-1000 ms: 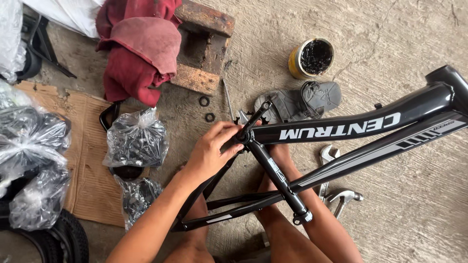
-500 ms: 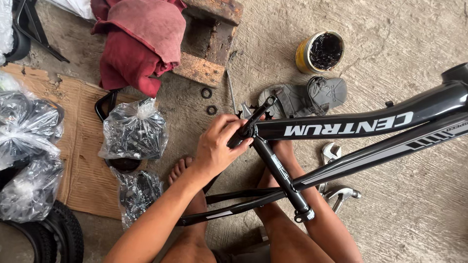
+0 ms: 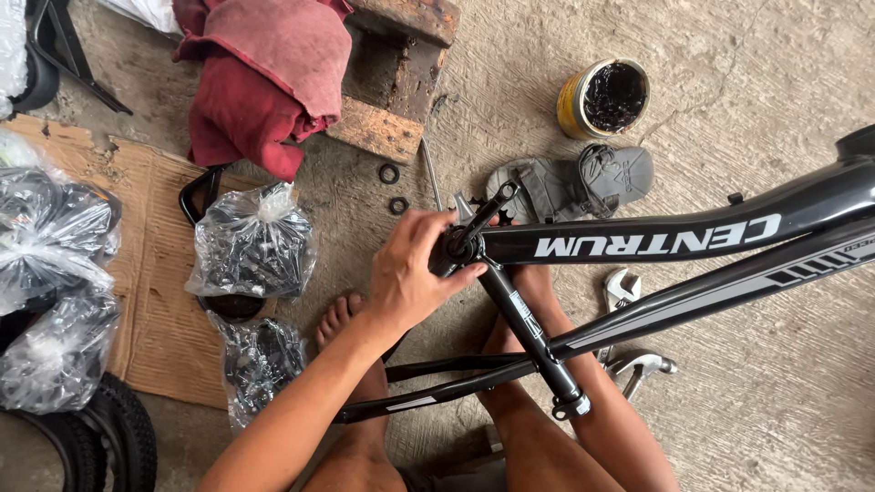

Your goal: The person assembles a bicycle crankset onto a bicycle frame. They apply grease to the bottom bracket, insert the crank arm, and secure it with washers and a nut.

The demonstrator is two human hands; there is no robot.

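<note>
The glossy black metal bicycle frame (image 3: 656,239) is lying across my bare legs above the concrete floor (image 3: 784,401), its tubes running out to the right. I am wrapping my left hand (image 3: 410,273) around the frame's bottom bracket end, fingers curled and clamped on it. My right hand is not showing. A yellow tin of dark grease (image 3: 603,97) is sitting beyond the frame, a grey sandal (image 3: 574,182) is lying near it, and a clear plastic bag of parts (image 3: 253,244) is resting just left of my hand

The left hand (image 3: 410,273) covers the bicycle frame (image 3: 656,239) at its bottom bracket; the frame's front end runs off the right edge; right hand unseen.
</note>
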